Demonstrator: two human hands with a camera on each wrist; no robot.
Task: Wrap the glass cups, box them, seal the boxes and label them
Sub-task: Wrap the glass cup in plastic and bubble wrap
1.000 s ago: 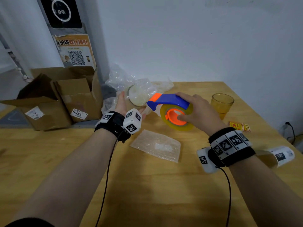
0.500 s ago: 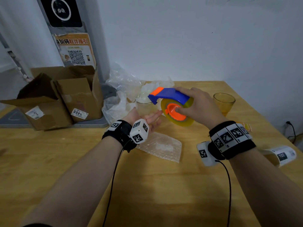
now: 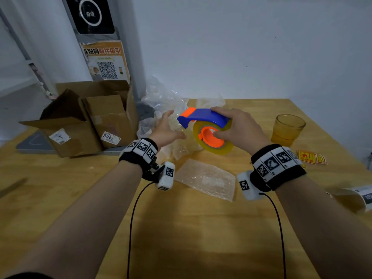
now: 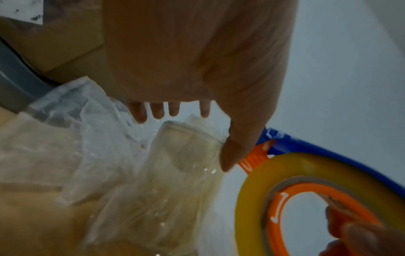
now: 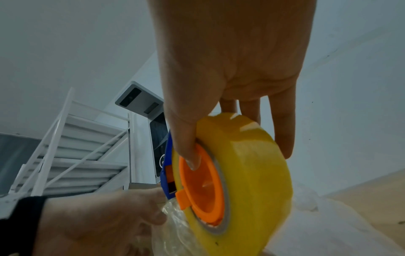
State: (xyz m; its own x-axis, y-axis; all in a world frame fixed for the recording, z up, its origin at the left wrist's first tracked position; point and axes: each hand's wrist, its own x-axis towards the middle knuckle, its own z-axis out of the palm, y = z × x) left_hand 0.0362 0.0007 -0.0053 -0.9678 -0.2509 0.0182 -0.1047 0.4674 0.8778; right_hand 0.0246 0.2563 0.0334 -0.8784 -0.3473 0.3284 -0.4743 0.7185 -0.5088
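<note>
Right hand [image 3: 237,127]: grip closed around blue-and-orange tape dispenser with yellow tape roll [image 3: 209,131], frame centre. Left hand [image 3: 165,131]: grip wide, fingers spread beside bubble-wrapped clear glass cup [image 4: 175,173]. Amber glass cup [image 3: 287,127]: upright on wooden tabletop [image 3: 181,228], right.

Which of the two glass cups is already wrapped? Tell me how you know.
The wrapped glass cup by the left hand, sheathed in clear bubble wrap beside the tape dispenser. The amber glass cup at the table's right stands bare and upright.

Left hand [image 3: 165,131] reaches forward, fingers spread and straight; right hand [image 3: 236,128] curls in a thumb-and-finger grip.
</note>
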